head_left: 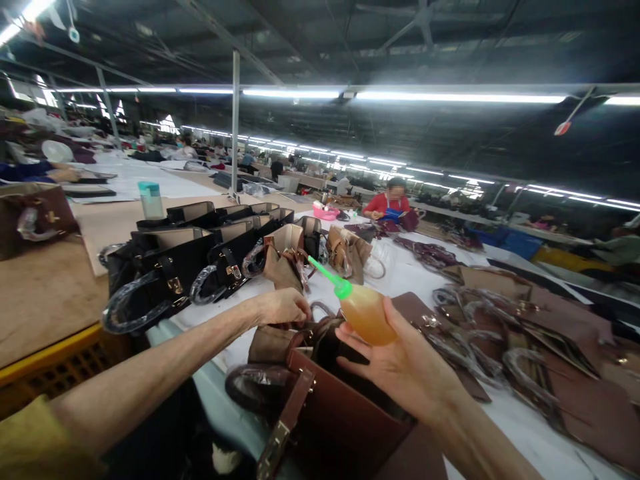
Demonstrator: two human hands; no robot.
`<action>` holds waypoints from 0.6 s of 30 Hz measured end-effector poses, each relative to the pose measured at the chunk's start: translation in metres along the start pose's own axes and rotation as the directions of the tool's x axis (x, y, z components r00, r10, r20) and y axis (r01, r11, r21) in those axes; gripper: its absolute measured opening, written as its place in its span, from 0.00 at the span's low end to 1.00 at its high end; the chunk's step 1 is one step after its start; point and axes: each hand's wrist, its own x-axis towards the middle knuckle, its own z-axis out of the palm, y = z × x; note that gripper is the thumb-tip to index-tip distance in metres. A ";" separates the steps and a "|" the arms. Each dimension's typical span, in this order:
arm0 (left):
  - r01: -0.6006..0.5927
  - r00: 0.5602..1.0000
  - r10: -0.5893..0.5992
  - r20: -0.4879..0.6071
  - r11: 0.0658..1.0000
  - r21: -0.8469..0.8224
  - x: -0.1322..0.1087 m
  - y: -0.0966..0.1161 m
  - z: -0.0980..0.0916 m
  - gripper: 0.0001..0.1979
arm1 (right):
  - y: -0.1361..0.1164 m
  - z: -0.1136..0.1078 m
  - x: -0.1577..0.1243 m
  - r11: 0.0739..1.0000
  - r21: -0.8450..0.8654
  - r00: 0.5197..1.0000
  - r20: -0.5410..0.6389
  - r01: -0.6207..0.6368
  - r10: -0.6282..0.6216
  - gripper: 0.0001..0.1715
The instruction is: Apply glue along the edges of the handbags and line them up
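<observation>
My right hand (395, 353) is wrapped round a squeeze bottle (367, 319) of amber liquid with a long green nozzle (327, 275). The bottle is tilted, its nozzle pointing up and away to the left. Below it a brown handbag (345, 407) stands open at the table's near edge, with a plastic-wrapped handle (257, 387) and a buckled strap (287, 423) hanging in front. My left hand (284, 307) is closed, fingertips down, at the far left side of this bag; whatever is between its fingers is hidden.
Black handbags (160, 257) stand in rows at the left, beside tan-lined bags (285, 250). Brown bag parts with wrapped handles (530, 360) cover the right side. A yellow crate (60, 363) is at lower left. A person in red (393, 203) sits across the table.
</observation>
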 end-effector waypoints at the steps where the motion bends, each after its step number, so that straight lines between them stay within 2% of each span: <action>1: -0.012 1.000 0.012 -0.015 1.000 -0.011 0.004 -0.006 0.000 0.13 | 0.002 0.002 0.003 1.000 -0.020 1.000 0.008 -0.005 0.005 0.24; 3: -0.057 0.997 0.056 -0.056 0.998 -0.020 0.010 -0.016 0.000 0.15 | 0.004 0.006 0.010 0.998 -0.064 1.000 0.028 -0.001 0.003 0.24; 5: -0.113 0.992 0.111 -0.053 0.993 -0.041 0.016 -0.023 0.000 0.15 | 0.005 0.012 0.017 0.995 -0.101 1.000 0.030 0.003 0.000 0.24; 8: -0.169 0.977 0.184 0.104 0.975 -0.141 0.022 -0.031 0.002 0.14 | 0.002 0.020 0.026 0.992 -0.126 1.000 0.005 -0.004 0.005 0.23; 12: -0.185 0.892 0.298 0.341 0.927 -0.326 0.027 -0.037 0.010 0.24 | 0.000 0.026 0.035 0.989 -0.146 1.000 -0.009 -0.024 0.023 0.23; 15: -0.234 0.830 0.384 0.404 0.898 -0.372 0.029 -0.039 0.016 0.24 | 0.005 0.029 0.041 0.985 -0.168 0.999 -0.011 -0.045 0.044 0.23; 16: -0.246 0.821 0.403 0.406 0.889 -0.386 0.028 -0.038 0.018 0.23 | 0.008 0.030 0.043 0.984 -0.172 0.999 -0.006 -0.043 0.043 0.23; 18: -0.259 0.828 0.428 0.362 0.865 -0.430 0.026 -0.037 0.021 0.22 | 0.014 0.032 0.047 0.984 -0.176 1.000 0.005 -0.026 0.027 0.23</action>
